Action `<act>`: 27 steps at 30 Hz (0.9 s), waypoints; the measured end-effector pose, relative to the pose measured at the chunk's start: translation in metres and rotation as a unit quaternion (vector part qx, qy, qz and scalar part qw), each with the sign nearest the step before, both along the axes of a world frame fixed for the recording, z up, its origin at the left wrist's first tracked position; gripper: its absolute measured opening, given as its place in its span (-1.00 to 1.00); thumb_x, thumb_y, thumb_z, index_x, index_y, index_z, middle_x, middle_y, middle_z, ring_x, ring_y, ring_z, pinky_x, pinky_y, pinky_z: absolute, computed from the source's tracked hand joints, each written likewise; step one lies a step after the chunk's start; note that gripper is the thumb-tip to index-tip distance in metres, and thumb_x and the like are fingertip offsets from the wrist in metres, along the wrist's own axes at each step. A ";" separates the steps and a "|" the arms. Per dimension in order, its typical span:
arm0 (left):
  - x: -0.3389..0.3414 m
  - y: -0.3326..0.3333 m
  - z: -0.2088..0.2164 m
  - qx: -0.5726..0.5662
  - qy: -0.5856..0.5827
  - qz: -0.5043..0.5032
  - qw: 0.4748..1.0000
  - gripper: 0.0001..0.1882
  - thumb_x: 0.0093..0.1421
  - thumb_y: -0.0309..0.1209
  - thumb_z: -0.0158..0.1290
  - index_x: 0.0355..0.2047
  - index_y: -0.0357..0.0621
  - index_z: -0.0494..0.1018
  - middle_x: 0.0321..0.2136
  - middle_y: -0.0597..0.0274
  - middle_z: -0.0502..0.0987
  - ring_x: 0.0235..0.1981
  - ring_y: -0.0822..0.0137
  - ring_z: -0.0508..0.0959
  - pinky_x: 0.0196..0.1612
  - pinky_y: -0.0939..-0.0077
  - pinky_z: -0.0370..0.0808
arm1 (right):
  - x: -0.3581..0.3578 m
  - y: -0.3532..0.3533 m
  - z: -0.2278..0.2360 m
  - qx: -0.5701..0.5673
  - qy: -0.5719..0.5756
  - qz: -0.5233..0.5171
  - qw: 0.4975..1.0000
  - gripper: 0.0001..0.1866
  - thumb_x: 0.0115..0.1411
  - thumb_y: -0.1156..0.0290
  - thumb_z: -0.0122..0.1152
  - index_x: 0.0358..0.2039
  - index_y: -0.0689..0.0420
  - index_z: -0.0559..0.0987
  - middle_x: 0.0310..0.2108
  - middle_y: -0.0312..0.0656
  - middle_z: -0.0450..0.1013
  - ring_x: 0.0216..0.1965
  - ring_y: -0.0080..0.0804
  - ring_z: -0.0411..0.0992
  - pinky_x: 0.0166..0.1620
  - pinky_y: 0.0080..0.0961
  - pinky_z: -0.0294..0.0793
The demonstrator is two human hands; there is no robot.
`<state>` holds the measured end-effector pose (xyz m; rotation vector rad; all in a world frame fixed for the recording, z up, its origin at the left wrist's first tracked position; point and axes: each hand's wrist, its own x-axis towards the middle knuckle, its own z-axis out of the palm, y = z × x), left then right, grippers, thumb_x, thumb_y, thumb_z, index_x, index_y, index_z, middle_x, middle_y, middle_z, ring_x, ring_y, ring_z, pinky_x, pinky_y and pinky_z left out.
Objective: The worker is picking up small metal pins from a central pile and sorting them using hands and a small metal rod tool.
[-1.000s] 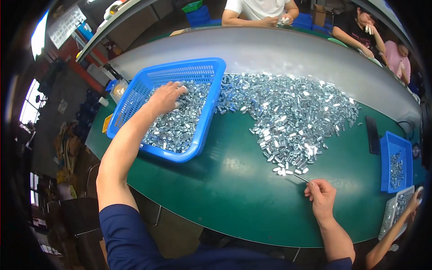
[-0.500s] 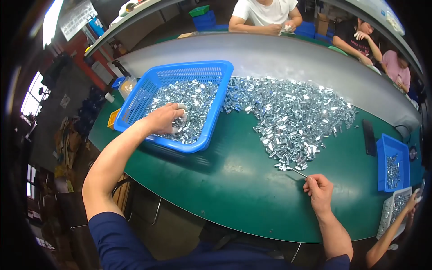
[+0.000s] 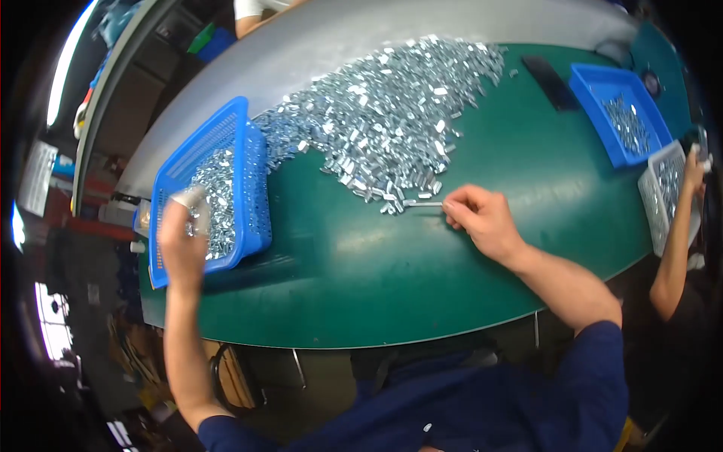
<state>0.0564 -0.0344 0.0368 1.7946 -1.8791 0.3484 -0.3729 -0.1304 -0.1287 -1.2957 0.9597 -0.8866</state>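
Note:
My right hand [image 3: 488, 226] is closed in a pinch on a thin metal rod [image 3: 423, 204]. The rod's far end reaches the near tip of a heap of small shiny metal pieces [image 3: 376, 113] spread over the green table. Over the near part of a blue plastic basket [image 3: 257, 192] hovers my left hand [image 3: 184, 241], with white covers on its fingertips. Motion smears its fingers, so whether they hold anything does not show. More of the same metal pieces [image 3: 220, 192] lie inside the basket.
At the right stands a blue tray [image 3: 595, 113] with some pieces in it, beside a pale basket [image 3: 654, 203]. Another person's hand [image 3: 694, 175] is at that basket. A dark flat object [image 3: 548, 81] lies near the tray. A grey metal barrier [image 3: 331, 34] runs along the back.
The view has turned to the right. My left hand has lifted out of the pieces in the basket and is now blurred. My right hand still holds the rod at the heap's tip.

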 end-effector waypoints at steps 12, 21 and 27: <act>-0.181 -0.029 -0.139 0.123 -0.014 -0.180 0.976 -0.68 0.19 -0.47 0.32 -0.03 -0.12 0.60 -0.40 0.23 0.56 -0.42 0.30 0.57 -0.31 0.34 0.51 | 0.001 0.007 0.002 -0.048 0.029 0.056 0.997 -0.80 0.37 0.39 0.27 -0.22 0.30 0.65 -0.43 -0.29 0.57 -0.39 -0.61 0.47 -0.30 -0.59 0.47; -0.189 -0.011 -0.159 0.214 0.601 -0.108 0.763 -0.77 0.28 -0.64 0.23 -0.08 -0.24 0.52 -0.23 0.25 0.63 -0.21 0.40 0.66 -0.11 0.52 0.61 | 0.000 0.015 0.003 -0.049 0.018 0.078 0.996 -0.81 0.38 0.40 0.24 -0.22 0.29 0.65 -0.41 -0.31 0.56 -0.36 -0.61 0.47 -0.25 -0.57 0.49; -0.186 -0.008 -0.159 0.236 0.632 -0.126 0.727 -0.76 0.28 -0.65 0.21 -0.06 -0.25 0.51 -0.18 0.19 0.64 -0.18 0.33 0.68 -0.07 0.48 0.62 | 0.002 0.012 0.003 0.010 -0.032 0.089 0.995 -0.80 0.40 0.39 0.23 -0.21 0.31 0.65 -0.39 -0.30 0.57 -0.33 -0.59 0.50 -0.23 -0.55 0.52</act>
